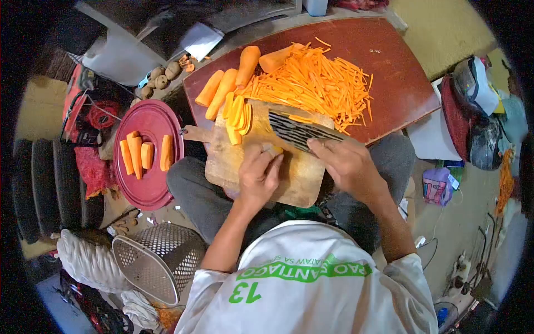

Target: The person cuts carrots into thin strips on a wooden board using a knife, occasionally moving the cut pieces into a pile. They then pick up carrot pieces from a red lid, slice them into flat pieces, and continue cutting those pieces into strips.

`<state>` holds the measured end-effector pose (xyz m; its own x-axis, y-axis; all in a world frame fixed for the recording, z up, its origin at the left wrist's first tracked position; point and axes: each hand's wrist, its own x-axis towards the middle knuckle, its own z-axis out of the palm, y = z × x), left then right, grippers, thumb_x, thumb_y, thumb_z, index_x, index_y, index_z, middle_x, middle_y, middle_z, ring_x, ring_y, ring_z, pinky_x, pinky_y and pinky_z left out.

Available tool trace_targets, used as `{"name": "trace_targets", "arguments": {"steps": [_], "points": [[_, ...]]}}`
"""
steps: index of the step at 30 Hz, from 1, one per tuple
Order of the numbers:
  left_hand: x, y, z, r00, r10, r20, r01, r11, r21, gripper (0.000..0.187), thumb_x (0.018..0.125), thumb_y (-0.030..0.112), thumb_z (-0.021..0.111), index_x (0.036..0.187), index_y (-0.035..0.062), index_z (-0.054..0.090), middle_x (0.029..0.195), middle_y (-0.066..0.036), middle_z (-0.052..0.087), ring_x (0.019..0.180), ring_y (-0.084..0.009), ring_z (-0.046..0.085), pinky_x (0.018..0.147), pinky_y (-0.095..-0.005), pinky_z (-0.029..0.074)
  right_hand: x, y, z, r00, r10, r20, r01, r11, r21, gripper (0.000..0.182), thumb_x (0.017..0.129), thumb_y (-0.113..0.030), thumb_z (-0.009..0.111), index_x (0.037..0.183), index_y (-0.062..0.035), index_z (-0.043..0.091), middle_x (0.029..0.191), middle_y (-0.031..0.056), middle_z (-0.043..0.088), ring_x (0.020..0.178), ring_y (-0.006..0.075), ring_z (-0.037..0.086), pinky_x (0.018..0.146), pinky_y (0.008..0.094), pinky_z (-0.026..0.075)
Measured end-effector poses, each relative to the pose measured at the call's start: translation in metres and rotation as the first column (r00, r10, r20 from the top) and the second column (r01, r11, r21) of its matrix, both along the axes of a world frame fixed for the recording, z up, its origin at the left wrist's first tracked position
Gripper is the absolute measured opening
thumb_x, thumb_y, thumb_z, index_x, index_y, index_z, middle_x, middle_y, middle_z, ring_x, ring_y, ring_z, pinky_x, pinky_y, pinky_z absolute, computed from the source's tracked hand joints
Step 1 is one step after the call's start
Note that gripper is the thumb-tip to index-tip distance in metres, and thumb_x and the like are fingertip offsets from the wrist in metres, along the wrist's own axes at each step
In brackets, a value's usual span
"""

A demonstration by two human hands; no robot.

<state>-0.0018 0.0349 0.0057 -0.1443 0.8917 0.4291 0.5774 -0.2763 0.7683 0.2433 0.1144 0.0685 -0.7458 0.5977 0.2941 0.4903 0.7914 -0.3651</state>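
In my right hand [347, 164] is a wide-bladed knife [300, 131], its dark blade streaked with pale stripes and angled over the cutting board's far right part. My left hand [258, 172] is closed above the wooden cutting board [228, 164], with a small orange-yellow carrot piece [276, 149] at its fingertips. Carrot slices [238, 117] lie overlapped on the board's far left part. Behind the blade spreads a large heap of carrot strips [328, 80]. Several whole peeled carrots [224, 92] rest left of the heap.
The board sits across my lap, against a red-brown table [397, 72]. To the left, a red round lid [147, 195] holds several carrot pieces [134, 153]. Brown root vegetables [161, 82] lie beyond it. A perforated basket [158, 256] stands at lower left; a purple bag [438, 186] lies right.
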Motion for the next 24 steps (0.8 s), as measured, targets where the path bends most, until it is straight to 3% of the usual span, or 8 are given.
{"name": "trace_targets", "arguments": {"steps": [2,5,8,11,15,19,23,24], "points": [[0.002,0.015,0.017,0.998,0.054,0.011,-0.055,0.996,0.069,0.024,0.083,-0.001,0.081,0.106,-0.0001,0.076,0.099,-0.016,0.066,0.092,-0.0364,0.063,0.083,-0.0443,0.050,-0.001,-0.009,-0.009,0.999,-0.001,0.055,-0.001,1.000,0.023,0.046,0.094,-0.011,0.058,0.139,-0.0086,0.067,0.110,0.0118,0.072,0.091,0.0325,0.070,0.080,0.0427,0.060],[-0.005,0.044,0.041,0.963,-0.018,-0.270,0.047,0.994,0.099,0.038,0.081,0.009,0.086,0.116,0.0023,0.074,0.109,-0.016,0.063,0.104,-0.0369,0.060,0.092,-0.0474,0.046,-0.002,-0.011,-0.008,0.992,0.021,0.124,-0.031,0.996,0.084,0.047,0.093,-0.014,0.060,0.139,-0.0098,0.067,0.113,0.0092,0.070,0.090,0.0287,0.067,0.078,0.0408,0.060],[-0.007,0.084,0.042,0.896,-0.109,-0.430,0.134,0.991,0.028,0.055,0.079,0.020,0.089,0.128,0.0059,0.069,0.121,-0.016,0.060,0.115,-0.0368,0.055,0.097,-0.0509,0.041,-0.003,-0.014,0.000,0.978,0.000,0.207,-0.016,0.997,0.077,0.051,0.091,-0.011,0.063,0.142,-0.0123,0.067,0.117,0.0089,0.069,0.094,0.0303,0.068,0.080,0.0432,0.058],[-0.008,0.126,0.044,0.768,-0.054,-0.638,0.147,0.985,0.093,0.063,0.079,0.026,0.088,0.136,0.0092,0.066,0.126,-0.016,0.059,0.120,-0.0355,0.053,0.098,-0.0528,0.040,-0.001,-0.006,0.009,0.949,-0.070,0.307,0.026,0.989,0.145,0.054,0.089,-0.011,0.064,0.143,-0.0127,0.066,0.122,0.0081,0.069,0.101,0.0287,0.067,0.082,0.0430,0.058],[-0.016,0.173,0.049,0.595,0.096,-0.798,0.162,0.958,0.236,0.048,0.088,0.022,0.079,0.133,0.0110,0.067,0.129,-0.014,0.062,0.122,-0.0345,0.056,0.100,-0.0542,0.040,0.003,0.008,0.008,0.976,-0.105,0.190,0.066,0.977,0.201,0.057,0.086,-0.010,0.067,0.143,-0.0117,0.065,0.123,0.0091,0.069,0.104,0.0304,0.067,0.086,0.0436,0.057],[-0.034,0.163,0.042,0.725,0.139,-0.674,0.068,0.960,0.271,0.041,0.090,0.019,0.078,0.129,0.0119,0.068,0.128,-0.012,0.065,0.120,-0.0330,0.058,0.101,-0.0541,0.040,0.008,0.003,0.002,0.989,-0.106,0.100,0.102,0.994,0.047,0.057,0.088,-0.006,0.072,0.144,-0.0083,0.064,0.115,0.0140,0.071,0.100,0.0348,0.069,0.086,0.0454,0.057],[-0.084,0.119,0.027,0.783,0.037,-0.621,-0.037,0.999,0.014,0.044,0.090,0.020,0.080,0.132,0.0100,0.070,0.126,-0.014,0.067,0.118,-0.0355,0.060,0.102,-0.0490,0.039,0.006,-0.023,-0.006,0.986,-0.144,-0.089,0.116,0.957,-0.265,0.050,0.095,-0.009,0.064,0.144,-0.0092,0.062,0.112,0.0181,0.071,0.097,0.0389,0.073,0.082,0.0494,0.062],[-0.095,0.109,0.023,0.806,0.026,-0.592,-0.047,0.999,-0.020,0.043,0.090,0.021,0.081,0.131,0.0088,0.071,0.126,-0.015,0.067,0.119,-0.0364,0.060,0.102,-0.0489,0.040,0.004,-0.030,-0.005,0.989,-0.139,-0.055,0.118,0.953,-0.280,0.051,0.094,-0.008,0.067,0.145,-0.0079,0.062,0.112,0.0185,0.071,0.097,0.0395,0.072,0.081,0.0498,0.061]]}}
